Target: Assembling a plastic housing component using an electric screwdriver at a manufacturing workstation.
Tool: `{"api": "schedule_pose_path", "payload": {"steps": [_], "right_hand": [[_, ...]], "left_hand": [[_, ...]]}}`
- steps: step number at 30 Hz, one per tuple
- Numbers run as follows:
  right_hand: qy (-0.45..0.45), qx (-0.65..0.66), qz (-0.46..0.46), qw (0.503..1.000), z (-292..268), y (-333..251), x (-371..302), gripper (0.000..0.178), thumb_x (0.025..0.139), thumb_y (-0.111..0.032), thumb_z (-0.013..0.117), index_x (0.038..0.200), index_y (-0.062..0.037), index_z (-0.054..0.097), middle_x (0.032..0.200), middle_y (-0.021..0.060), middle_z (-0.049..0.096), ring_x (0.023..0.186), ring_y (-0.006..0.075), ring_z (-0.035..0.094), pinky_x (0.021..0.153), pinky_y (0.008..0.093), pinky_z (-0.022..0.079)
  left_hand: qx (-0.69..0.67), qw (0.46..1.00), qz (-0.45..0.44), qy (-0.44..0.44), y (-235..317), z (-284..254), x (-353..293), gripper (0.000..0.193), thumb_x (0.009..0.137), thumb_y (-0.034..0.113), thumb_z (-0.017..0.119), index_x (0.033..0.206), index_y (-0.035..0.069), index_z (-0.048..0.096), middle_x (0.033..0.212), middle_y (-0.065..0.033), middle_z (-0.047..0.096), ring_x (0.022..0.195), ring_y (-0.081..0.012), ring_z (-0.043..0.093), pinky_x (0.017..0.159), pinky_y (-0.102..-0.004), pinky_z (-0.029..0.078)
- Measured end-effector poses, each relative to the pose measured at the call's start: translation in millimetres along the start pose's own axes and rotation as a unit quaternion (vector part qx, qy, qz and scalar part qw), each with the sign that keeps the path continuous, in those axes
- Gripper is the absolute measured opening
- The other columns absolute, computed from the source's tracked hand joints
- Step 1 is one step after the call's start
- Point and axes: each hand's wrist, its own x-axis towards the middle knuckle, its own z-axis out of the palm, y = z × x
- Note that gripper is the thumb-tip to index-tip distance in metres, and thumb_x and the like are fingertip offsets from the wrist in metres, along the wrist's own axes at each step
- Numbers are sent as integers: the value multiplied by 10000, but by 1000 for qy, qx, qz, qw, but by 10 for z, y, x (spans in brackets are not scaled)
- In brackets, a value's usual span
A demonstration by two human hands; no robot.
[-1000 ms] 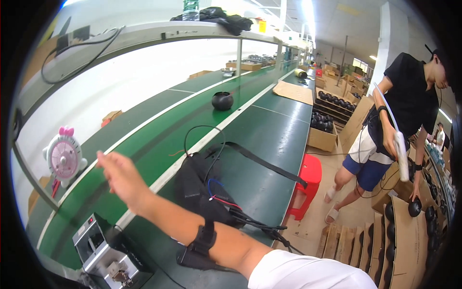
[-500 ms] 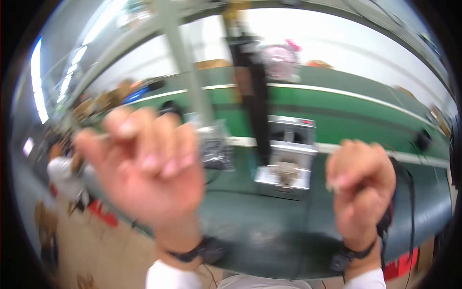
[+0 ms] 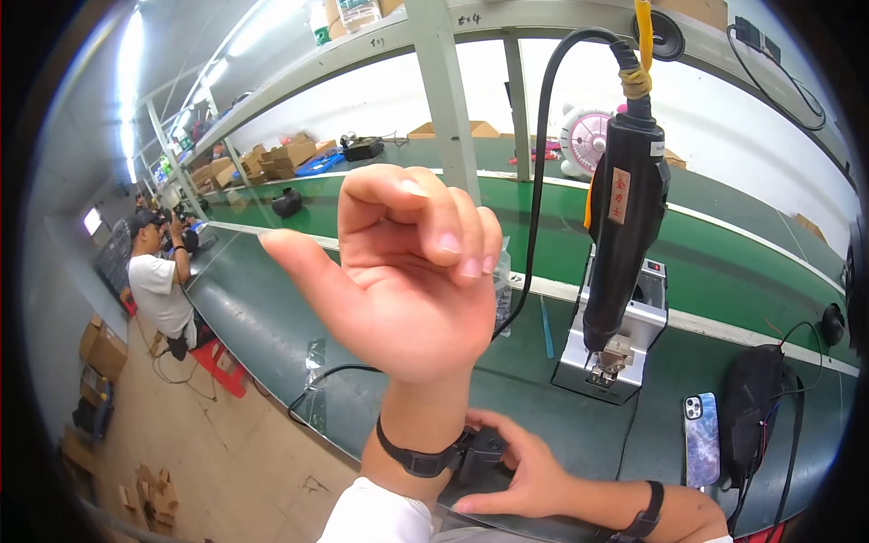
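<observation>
My left hand (image 3: 416,299) is raised in the middle with the palm showing. Its thumb sticks out to the side, the fingers are loosely curled, and nothing is in it. A black strap with a small black box (image 3: 482,454) circles my left wrist. My right hand (image 3: 536,475) reaches across below and has its fingers and thumb around that box. Another black wristband (image 3: 648,514) sits on my right wrist. To the right of my left hand, a black electric screwdriver (image 3: 626,199) hangs nose down in front of a silver screw feeder (image 3: 647,317).
A phone (image 3: 701,439) in a blue marbled case lies beside a black pouch (image 3: 751,407) on the green bench (image 3: 262,308). A pale metal post (image 3: 444,100) rises ahead. A pink and white fan (image 3: 588,136) stands behind. At left a person (image 3: 163,281) sits along the bench.
My right hand has come from the right side down to the box on my left wrist. My left hand appears further right and higher in view. The whole view has shifted.
</observation>
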Motion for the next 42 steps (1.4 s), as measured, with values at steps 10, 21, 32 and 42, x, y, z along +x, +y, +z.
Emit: {"api": "schedule_pose_path", "payload": {"steps": [10,21,32,42], "right_hand": [[99,-24,63,993,85,-132,-13,581,811,-203,863,1266,74,633,1047,71,642,900,98,651,821,260,570],[63,43,88,993,25,-124,-26,469,841,-184,839,1210,52,672,992,35,655,827,48,612,722,220,527],[25,-13,72,997,11,-103,66,456,854,-181,823,1228,33,677,983,44,675,804,71,641,727,227,538],[-47,-108,-24,993,-246,9,117,690,770,-257,884,1344,-1,599,1096,97,679,911,129,621,832,299,516]], "left_hand": [[490,812,289,-130,-295,-3,-97,847,911,796,314,916,-14,563,581,-35,486,492,-131,454,483,-241,359],[616,690,325,-198,-305,-26,-113,363,897,350,757,860,28,595,553,-30,485,456,-174,437,444,-274,348],[-100,969,-112,197,-165,-34,13,397,1065,398,448,793,123,538,556,57,397,440,-74,350,463,-257,321],[114,991,-32,67,-172,45,-38,408,1087,386,388,830,99,523,586,34,381,472,-70,321,473,-249,304]]}}
